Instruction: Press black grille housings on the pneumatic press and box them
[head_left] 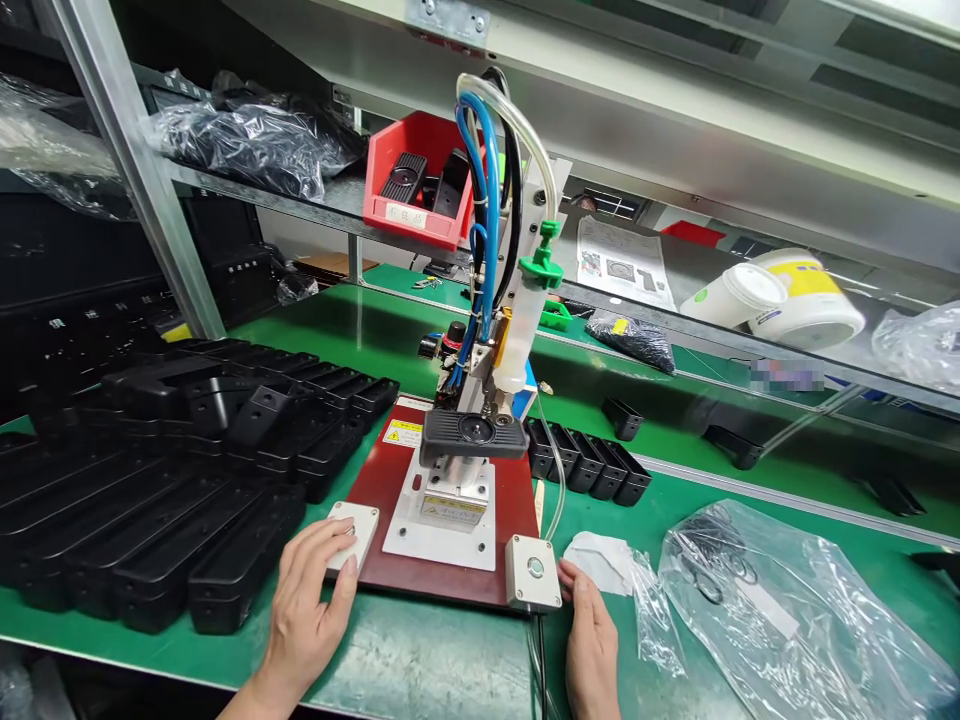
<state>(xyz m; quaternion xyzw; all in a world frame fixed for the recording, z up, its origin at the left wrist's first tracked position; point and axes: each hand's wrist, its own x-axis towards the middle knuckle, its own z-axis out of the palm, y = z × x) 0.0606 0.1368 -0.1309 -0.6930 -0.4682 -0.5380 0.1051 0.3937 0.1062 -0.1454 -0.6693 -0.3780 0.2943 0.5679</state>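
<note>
Up top, the white label (406,217) on the red bin (442,232) reads 不良品! Down on the dark red base plate (517,500), a yellow sticker (403,433) flashes a warning triangle, lettering too small; another triangle marks the fixture block's (471,490) front label (452,510), characters blurred.

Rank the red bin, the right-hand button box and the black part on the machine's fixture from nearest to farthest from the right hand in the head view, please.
1. Right-hand button box: just left of the right hand.
2. Black part: farther back and left, on the fixture.
3. Red bin: high up, behind and left.
</note>
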